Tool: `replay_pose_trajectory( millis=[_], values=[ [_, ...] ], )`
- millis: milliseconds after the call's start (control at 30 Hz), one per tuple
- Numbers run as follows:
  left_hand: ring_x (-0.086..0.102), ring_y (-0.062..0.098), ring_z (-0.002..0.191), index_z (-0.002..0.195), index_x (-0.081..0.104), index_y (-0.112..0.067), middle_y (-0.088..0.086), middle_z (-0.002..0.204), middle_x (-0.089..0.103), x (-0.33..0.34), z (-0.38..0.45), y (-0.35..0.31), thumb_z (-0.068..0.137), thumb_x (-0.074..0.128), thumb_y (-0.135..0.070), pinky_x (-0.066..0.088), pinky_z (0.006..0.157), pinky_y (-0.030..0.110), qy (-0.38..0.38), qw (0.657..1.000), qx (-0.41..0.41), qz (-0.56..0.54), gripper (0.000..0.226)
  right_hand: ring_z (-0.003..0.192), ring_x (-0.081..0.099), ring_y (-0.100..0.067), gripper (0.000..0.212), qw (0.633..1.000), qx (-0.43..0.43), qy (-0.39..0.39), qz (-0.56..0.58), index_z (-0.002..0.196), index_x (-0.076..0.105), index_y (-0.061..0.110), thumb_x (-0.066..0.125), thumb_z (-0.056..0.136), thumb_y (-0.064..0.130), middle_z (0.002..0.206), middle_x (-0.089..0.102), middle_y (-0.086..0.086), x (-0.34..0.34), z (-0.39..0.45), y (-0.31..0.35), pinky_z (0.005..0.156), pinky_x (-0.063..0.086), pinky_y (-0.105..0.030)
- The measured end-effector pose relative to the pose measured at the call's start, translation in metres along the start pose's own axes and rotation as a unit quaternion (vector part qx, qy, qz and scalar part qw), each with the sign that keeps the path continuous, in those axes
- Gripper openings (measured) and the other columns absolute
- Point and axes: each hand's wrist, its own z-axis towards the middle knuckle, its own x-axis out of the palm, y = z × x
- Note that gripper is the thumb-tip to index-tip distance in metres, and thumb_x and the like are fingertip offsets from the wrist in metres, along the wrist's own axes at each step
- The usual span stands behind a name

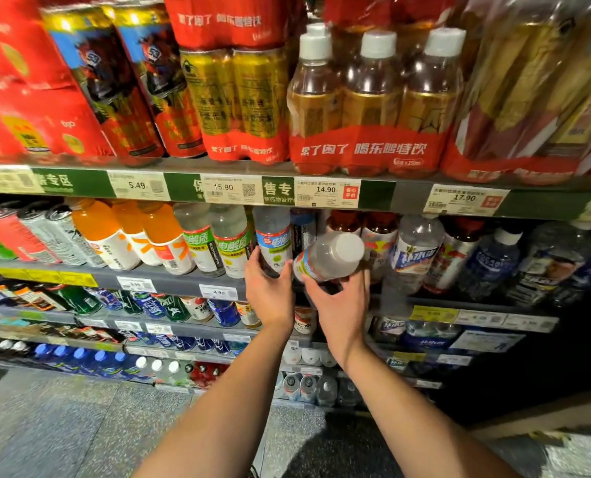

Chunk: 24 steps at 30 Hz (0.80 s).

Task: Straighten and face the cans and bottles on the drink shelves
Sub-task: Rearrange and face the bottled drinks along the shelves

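Clear bottle (328, 258), white-capped and tilted with its cap toward the camera, is held in front of the second shelf (170, 279), just off the row it belongs to. The right hand (338, 305) grasps it from below, fingers curled round its lower body. The left hand (269, 288) is curled round the base of an upright clear bottle with a blue-and-green label (274, 239) standing on that same shelf, just left of the tilted one.

Setting: a shop aisle with a speckled stone floor (63, 426) and a tall rack of grey shelves edged with green strips and price tags (223, 188).

Top shelf: two tall cans (132, 84), a shrink-wrapped pack of gold cans (238, 98), and a wrapped pack showing three amber white-capped bottles (376, 98) in front.

Second shelf, left to right: three orange-juice bottles (132, 232), two clear bottles with green labels (214, 239), then dark-topped and blue bottles (490, 260) toward the right.

Lower shelves hold smaller bottles and cans, too blurred to count.
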Motion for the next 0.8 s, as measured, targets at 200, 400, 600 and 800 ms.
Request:
replay_pose_trajectory(
  millis=[200,400,600,800],
  values=[
    [0.061,0.012,0.115,0.136,0.054,-0.028,-0.007,0.125,0.064,-0.01,0.0,0.005,0.081,0.078,-0.036,0.052,0.099,0.041,0.031,0.999,0.015,0.009,0.06,0.136,0.044,-0.015,0.071,0.997,-0.019,-0.005,-0.08,0.124,0.054,0.01,0.083,0.07,0.046,0.138,0.051,-0.007,0.012,0.001,-0.003,0.107,0.043,-0.036],
    [0.062,0.009,0.112,0.131,0.058,-0.024,-0.008,0.121,0.065,-0.019,-0.007,0.005,0.078,0.082,-0.033,0.053,0.097,0.038,0.009,0.999,0.025,-0.024,0.06,0.122,0.051,-0.022,0.073,0.996,-0.029,-0.021,-0.082,0.128,0.045,0.014,0.085,0.069,0.03,0.13,0.054,-0.006,0.031,0.004,0.009,0.102,0.044,-0.031],
    [0.059,0.015,0.105,0.133,0.057,-0.017,0.0,0.113,0.058,-0.032,0.0,0.008,0.079,0.081,-0.027,0.05,0.092,0.033,0.041,0.996,0.076,0.008,0.06,0.121,0.057,-0.026,0.068,0.996,-0.034,-0.053,-0.067,0.131,0.048,0.015,0.083,0.073,0.017,0.128,0.051,-0.007,0.05,0.005,0.018,0.1,0.049,-0.043],
    [0.06,0.019,0.11,0.124,0.056,-0.017,-0.001,0.116,0.059,-0.035,0.008,0.013,0.076,0.084,-0.023,0.051,0.096,0.041,0.059,0.995,0.071,-0.029,0.056,0.116,0.06,-0.028,0.061,0.996,-0.001,-0.074,-0.058,0.128,0.05,0.012,0.081,0.075,0.014,0.126,0.056,-0.012,0.063,0.008,0.017,0.099,0.049,-0.046]
  ],
)
